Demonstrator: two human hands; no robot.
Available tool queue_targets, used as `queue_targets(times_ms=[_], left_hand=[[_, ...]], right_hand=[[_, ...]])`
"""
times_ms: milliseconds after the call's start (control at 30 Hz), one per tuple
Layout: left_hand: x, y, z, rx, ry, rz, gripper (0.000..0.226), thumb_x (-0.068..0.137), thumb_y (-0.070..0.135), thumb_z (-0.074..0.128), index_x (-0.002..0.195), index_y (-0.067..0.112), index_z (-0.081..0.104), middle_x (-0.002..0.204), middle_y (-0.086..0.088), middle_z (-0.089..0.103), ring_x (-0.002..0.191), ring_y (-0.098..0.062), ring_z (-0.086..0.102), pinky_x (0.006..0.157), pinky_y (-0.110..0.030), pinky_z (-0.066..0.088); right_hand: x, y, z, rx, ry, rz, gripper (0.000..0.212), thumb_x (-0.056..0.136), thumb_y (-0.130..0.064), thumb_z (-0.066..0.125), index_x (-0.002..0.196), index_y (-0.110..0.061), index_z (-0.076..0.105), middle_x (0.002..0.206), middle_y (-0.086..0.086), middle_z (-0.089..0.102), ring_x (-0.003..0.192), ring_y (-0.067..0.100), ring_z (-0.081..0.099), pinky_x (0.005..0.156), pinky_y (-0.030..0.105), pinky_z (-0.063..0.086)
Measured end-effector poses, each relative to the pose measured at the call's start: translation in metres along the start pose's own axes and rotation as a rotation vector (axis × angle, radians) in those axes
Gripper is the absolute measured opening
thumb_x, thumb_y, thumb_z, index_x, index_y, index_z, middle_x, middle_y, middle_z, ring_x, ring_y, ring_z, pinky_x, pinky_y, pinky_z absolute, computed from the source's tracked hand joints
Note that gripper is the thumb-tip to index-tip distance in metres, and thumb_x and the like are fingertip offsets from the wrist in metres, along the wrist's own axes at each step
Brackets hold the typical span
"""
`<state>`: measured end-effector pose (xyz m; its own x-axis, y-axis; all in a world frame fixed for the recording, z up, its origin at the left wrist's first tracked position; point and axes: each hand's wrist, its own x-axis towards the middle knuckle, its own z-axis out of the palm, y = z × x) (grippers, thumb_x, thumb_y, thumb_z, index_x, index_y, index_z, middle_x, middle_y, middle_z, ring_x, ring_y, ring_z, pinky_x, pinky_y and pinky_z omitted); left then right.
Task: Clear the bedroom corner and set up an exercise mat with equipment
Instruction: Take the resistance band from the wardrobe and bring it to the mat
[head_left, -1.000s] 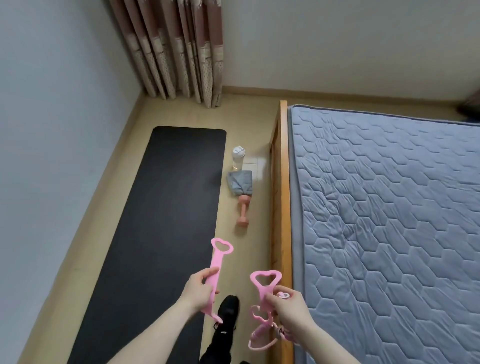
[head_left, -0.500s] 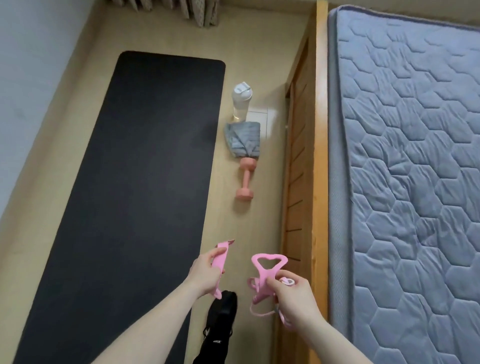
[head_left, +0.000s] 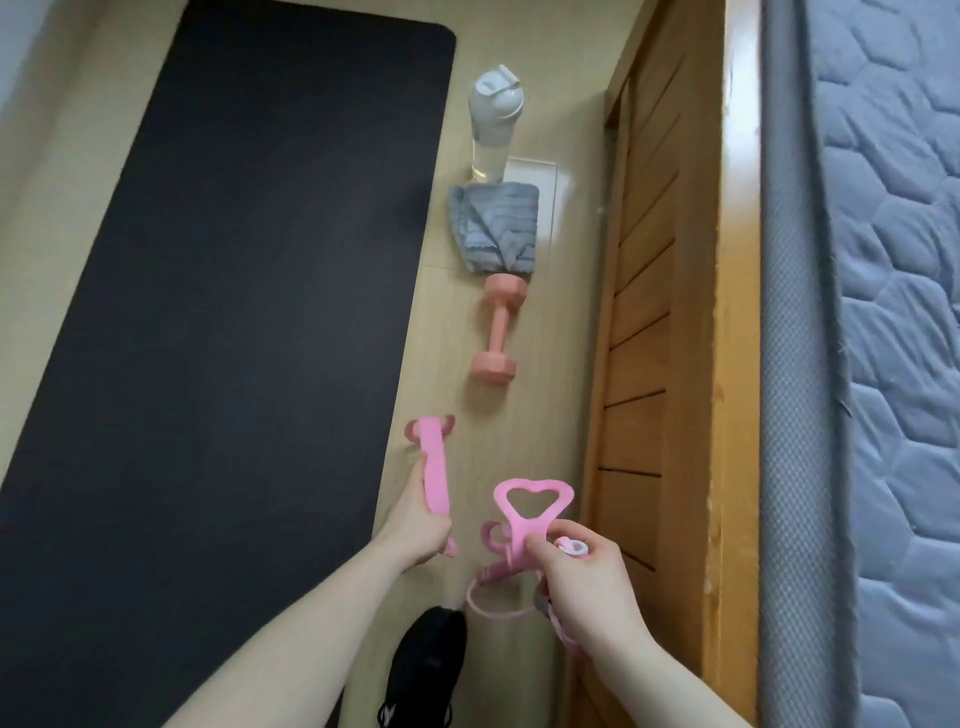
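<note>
A black exercise mat (head_left: 234, 291) lies unrolled on the floor at the left. Beside its right edge stand a water bottle (head_left: 492, 122), a folded grey towel (head_left: 494, 228) and a pink dumbbell (head_left: 497, 328) in a row. My left hand (head_left: 415, 522) grips one flat pink handle (head_left: 432, 467) of a resistance band, its end low over the floor near the mat's edge. My right hand (head_left: 582, 582) holds the other heart-shaped pink handle (head_left: 530, 506), with pink band loops (head_left: 493, 608) hanging below it.
A wooden bed frame (head_left: 670, 312) runs along the right, topped by a quilted blue-grey mattress (head_left: 893, 312). A black shoe (head_left: 423, 670) shows at the bottom. A narrow strip of beige floor (head_left: 566, 364) lies between mat and bed.
The view has dropped and closed in on the floor. My left hand has lowered its pink handle toward the floor below the dumbbell. My right hand keeps its handle.
</note>
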<state>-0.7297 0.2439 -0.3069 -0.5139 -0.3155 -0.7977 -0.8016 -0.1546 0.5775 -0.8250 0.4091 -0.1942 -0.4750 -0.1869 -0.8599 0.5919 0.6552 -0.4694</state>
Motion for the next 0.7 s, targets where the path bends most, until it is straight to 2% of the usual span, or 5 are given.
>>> queue_targets(times_ms=[67, 133, 200, 300, 700], left_hand=[[0.015, -0.020, 0.004, 0.033, 0.039, 0.036, 0.100, 0.072, -0.003, 0.043, 0.149, 0.053, 0.014, 0.149, 0.022, 0.031, 0.124, -0.020, 0.050, 0.086, -0.055, 0.059], [0.022, -0.041, 0.008, 0.075, 0.109, -0.095, 0.072, 0.079, 0.005, 0.049, 0.142, 0.034, 0.030, 0.129, 0.003, 0.056, 0.108, -0.017, 0.060, 0.088, -0.048, 0.058], [0.023, -0.061, 0.012, 0.089, 0.151, -0.225, 0.039, 0.087, 0.009, 0.052, 0.119, 0.030, 0.053, 0.112, 0.008, 0.069, 0.086, -0.015, 0.066, 0.078, -0.037, 0.059], [0.019, -0.076, 0.012, 0.128, 0.093, -0.265, 0.038, 0.091, 0.005, 0.047, 0.093, 0.038, 0.065, 0.109, 0.016, 0.072, 0.087, -0.016, 0.069, 0.079, -0.034, 0.057], [-0.028, -0.100, 0.008, 0.113, 0.020, -0.136, 0.028, 0.101, 0.010, 0.048, 0.124, 0.024, 0.057, 0.095, 0.008, 0.075, 0.080, -0.018, 0.070, 0.064, -0.020, 0.054]], right_hand=[[0.014, 0.007, 0.004, -0.069, 0.034, -0.001, 0.017, 0.088, -0.012, 0.061, 0.076, -0.007, 0.073, 0.052, -0.001, 0.054, 0.047, 0.013, 0.038, 0.046, 0.022, 0.030], [0.024, 0.014, 0.007, -0.095, 0.052, 0.015, 0.018, 0.087, -0.013, 0.061, 0.074, -0.008, 0.073, 0.053, -0.002, 0.057, 0.048, 0.013, 0.041, 0.045, 0.021, 0.031], [0.028, 0.020, 0.011, -0.115, 0.046, 0.039, 0.016, 0.083, -0.013, 0.062, 0.073, -0.010, 0.074, 0.061, -0.002, 0.066, 0.058, 0.020, 0.056, 0.054, 0.024, 0.039], [0.033, 0.029, 0.015, -0.141, 0.013, 0.071, 0.018, 0.074, -0.020, 0.061, 0.078, -0.015, 0.078, 0.077, 0.005, 0.075, 0.073, 0.027, 0.065, 0.066, 0.032, 0.047], [-0.003, 0.018, 0.004, -0.118, 0.035, 0.091, 0.025, 0.091, 0.001, 0.058, 0.081, -0.009, 0.078, 0.052, -0.004, 0.068, 0.035, 0.004, 0.056, 0.036, 0.016, 0.039]])
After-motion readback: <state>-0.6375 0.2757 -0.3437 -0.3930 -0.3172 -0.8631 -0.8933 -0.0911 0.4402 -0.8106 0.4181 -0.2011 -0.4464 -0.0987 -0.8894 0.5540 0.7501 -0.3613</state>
